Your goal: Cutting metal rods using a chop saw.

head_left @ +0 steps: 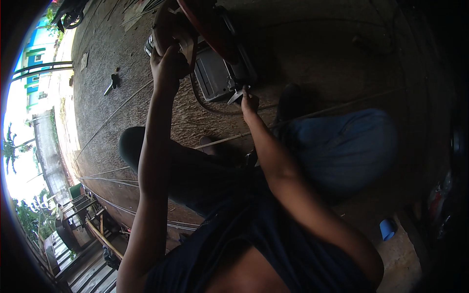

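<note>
A cut-off saw with a dark red guard (210,29) stands on the floor ahead of me, its grey base (211,73) beneath. At the saw's upper left part, my left hand (170,67) is closed around what looks like its handle; the fingers are partly hidden. My right hand (249,102) grips a small pale metal hand crank (236,95) at the near end of the base. Shade makes the saw's blade and clamp hard to make out. A dark cable (202,100) loops beside the base.
Long thin rods (115,115) lie across the rough floor. Left of the saw is a small dark tool with a silver end (112,84). A blue cup (387,229) sits at lower right. A motorcycle wheel (72,19) shows at upper left, a metal rack (88,219) at lower left.
</note>
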The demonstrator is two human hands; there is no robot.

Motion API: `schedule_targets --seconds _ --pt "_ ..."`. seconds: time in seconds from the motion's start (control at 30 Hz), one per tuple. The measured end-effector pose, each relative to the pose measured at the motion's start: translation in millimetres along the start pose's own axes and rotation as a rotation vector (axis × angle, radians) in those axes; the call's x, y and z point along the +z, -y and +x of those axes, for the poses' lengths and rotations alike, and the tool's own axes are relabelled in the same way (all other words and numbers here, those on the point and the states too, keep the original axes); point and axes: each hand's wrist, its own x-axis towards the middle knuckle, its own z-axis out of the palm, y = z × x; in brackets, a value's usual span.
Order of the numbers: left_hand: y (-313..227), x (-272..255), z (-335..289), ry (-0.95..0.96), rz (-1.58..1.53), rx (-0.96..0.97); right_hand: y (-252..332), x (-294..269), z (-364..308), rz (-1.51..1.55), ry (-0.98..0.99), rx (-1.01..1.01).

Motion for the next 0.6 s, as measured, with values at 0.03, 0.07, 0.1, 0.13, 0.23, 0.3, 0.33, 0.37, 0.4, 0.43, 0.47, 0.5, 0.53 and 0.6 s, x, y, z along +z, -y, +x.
schedule_targets --seconds 0.03,0.07,0.1,0.13,0.23,0.3,0.33,0.37,0.4,0.43,0.47,0.5,0.53,0.6 --pt "0 0 0 -0.004 -0.003 0.002 -6 6 6 0.21 -0.038 0.171" --pt "0 -1 0 0.001 -0.015 0.002 -9 16 13 0.447 0.041 0.352" --pt "1 -1 0 0.002 -0.024 0.0 -13 22 19 0.439 0.046 0.351" --pt "2 -2 1 -0.005 -0.011 -0.011 -14 27 26 0.731 0.136 0.51" --pt "6 -6 4 0.023 -0.015 0.023 -18 26 31 1.069 0.35 0.659" --pt "8 -9 8 0.059 -0.061 0.028 -18 17 20 0.836 0.195 0.602" --pt "9 -9 10 0.036 -0.071 0.036 -19 10 8 0.812 0.212 0.64" --pt "11 -9 11 0.003 -0.065 0.017 -22 0 -8 0.158 -0.037 0.07" --pt "14 -10 11 -0.003 -0.082 0.053 -20 -5 -21 -0.531 -0.246 -0.441" --pt "16 -9 12 -0.016 -0.084 0.046 -15 -8 -31 -0.478 -0.269 -0.517" --pt "17 -10 14 -0.032 -0.048 0.047 -10 -12 -40 -0.525 -0.238 -0.704" --pt "19 -10 15 -0.029 -0.051 0.066 -4 -13 -46 -0.595 -0.151 -0.823" --pt "20 -10 16 -0.025 -0.053 0.081 5 -14 -48 -0.575 -0.208 -0.891" --pt "22 -10 16 -0.029 -0.048 0.051 22 -13 -48 -0.575 -0.121 -0.712"
